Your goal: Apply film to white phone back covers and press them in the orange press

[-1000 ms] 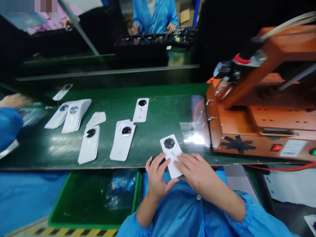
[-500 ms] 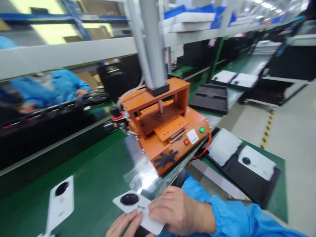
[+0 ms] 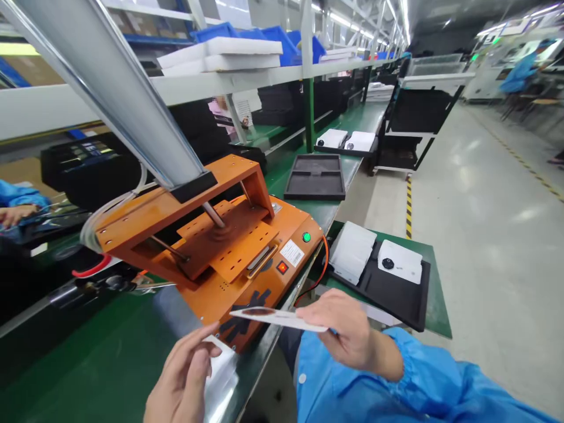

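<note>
My right hand [image 3: 346, 329] grips a white phone back cover [image 3: 282, 319] by its right end. The cover is held in the air and seen nearly edge-on, its dark round camera area at the left end. To the left, my left hand [image 3: 183, 376] is raised over the bench edge with fingers curved and apart, holding nothing. Just beside its fingertips lies a shiny clear plastic sheet [image 3: 222, 376] on the bench. Beyond both hands stands an orange press [image 3: 247, 258] with a lit green button and a red switch.
A black tray [image 3: 390, 296] holding stacked white covers sits on a lower green board at the right. Farther along the green bench are another black tray [image 3: 315, 176] and more covers. A cart [image 3: 416, 117] stands in the aisle. A co-worker's hand [image 3: 20, 214] shows at far left.
My view has turned right. The cover has left my left hand and is lifted by my right hand toward the right-hand tray, tilted nearly edge-on.
</note>
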Demonstrator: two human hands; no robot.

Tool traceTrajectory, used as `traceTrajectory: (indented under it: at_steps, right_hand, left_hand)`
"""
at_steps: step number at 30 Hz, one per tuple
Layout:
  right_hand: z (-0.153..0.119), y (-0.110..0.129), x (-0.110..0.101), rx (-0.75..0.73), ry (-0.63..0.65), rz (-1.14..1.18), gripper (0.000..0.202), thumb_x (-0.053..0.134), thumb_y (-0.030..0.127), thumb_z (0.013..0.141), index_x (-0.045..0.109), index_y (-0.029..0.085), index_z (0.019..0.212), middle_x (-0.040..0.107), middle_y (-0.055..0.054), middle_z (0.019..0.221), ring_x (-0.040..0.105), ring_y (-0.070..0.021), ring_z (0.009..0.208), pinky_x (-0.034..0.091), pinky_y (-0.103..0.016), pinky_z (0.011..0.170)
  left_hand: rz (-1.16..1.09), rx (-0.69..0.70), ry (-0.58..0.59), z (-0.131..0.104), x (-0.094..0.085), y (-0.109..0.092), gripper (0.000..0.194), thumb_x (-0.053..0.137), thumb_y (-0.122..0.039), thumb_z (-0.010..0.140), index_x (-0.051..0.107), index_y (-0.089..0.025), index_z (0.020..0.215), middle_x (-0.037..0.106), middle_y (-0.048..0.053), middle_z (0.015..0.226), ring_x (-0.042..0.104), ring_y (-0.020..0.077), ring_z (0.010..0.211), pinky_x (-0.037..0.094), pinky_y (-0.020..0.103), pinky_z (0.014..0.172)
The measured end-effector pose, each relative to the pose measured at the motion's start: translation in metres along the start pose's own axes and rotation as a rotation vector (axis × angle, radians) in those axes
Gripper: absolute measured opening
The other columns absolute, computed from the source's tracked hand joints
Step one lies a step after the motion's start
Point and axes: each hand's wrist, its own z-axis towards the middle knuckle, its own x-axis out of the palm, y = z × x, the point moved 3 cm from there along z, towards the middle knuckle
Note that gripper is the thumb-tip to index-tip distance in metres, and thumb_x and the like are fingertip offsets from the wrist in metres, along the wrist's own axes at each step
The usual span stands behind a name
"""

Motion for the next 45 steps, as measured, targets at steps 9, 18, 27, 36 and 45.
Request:
traceTrajectory:
  at_steps: [9, 18, 27, 36, 45]
  right_hand:
    - [-0.009, -0.015, -0.032, -0.192, 0.066, -0.273, 0.028, 0.056, 0.007, 0.091, 0.064, 0.011, 0.118, 0.076, -0.016, 0.109, 0.073, -0.0219, 0.107, 0.056, -0.037, 0.086]
    - [-0.005, -0.023, -0.038, -0.265, 0.053, -0.367, 0.023, 0.055, 0.009, 0.095, 0.068, 0.01, 0.113, 0.076, -0.017, 0.108, 0.073, -0.0242, 0.107, 0.057, -0.038, 0.084]
    - [-0.012, -0.039, -0.04, -0.256, 0.033, -0.427, 0.033, 0.054, 0.001, 0.09, 0.068, 0.012, 0.118, 0.075, -0.016, 0.115, 0.072, -0.0246, 0.111, 0.057, -0.038, 0.086]
    - [-0.019, -0.051, -0.039, -0.24, 0.039, -0.43, 0.035, 0.055, 0.001, 0.09, 0.068, 0.012, 0.12, 0.075, -0.015, 0.116, 0.072, -0.0248, 0.111, 0.056, -0.039, 0.086]
    - [-0.022, -0.054, -0.04, -0.246, 0.038, -0.432, 0.036, 0.058, 0.002, 0.088, 0.068, 0.013, 0.121, 0.075, -0.014, 0.117, 0.072, -0.0253, 0.111, 0.057, -0.038, 0.088]
  left_hand:
    - [-0.31, -0.22, 0.139, 0.032, 0.037, -0.006, 0.055, 0.068, -0.065, 0.082, 0.075, -0.017, 0.107, 0.067, 0.005, 0.081, 0.058, 0.0158, 0.068, 0.046, 0.025, 0.062]
    - [-0.321, -0.226, 0.268, 0.056, 0.043, -0.024, 0.048, 0.063, -0.06, 0.088, 0.073, -0.018, 0.11, 0.06, 0.001, 0.077, 0.051, 0.0122, 0.065, 0.035, 0.022, 0.058]
    - [-0.27, -0.183, 0.294, 0.069, 0.056, -0.037, 0.044, 0.06, -0.058, 0.09, 0.072, -0.017, 0.102, 0.061, 0.001, 0.076, 0.052, 0.0134, 0.065, 0.035, 0.023, 0.058]
    - [-0.297, -0.201, 0.3, 0.069, 0.061, -0.041, 0.048, 0.061, -0.059, 0.088, 0.073, -0.015, 0.105, 0.059, 0.0, 0.074, 0.04, 0.008, 0.051, 0.027, 0.022, 0.049]
    - [-0.347, -0.178, 0.29, 0.068, 0.066, -0.037, 0.046, 0.062, -0.057, 0.088, 0.072, -0.015, 0.103, 0.059, 0.0, 0.074, 0.046, 0.0076, 0.052, 0.033, 0.022, 0.051]
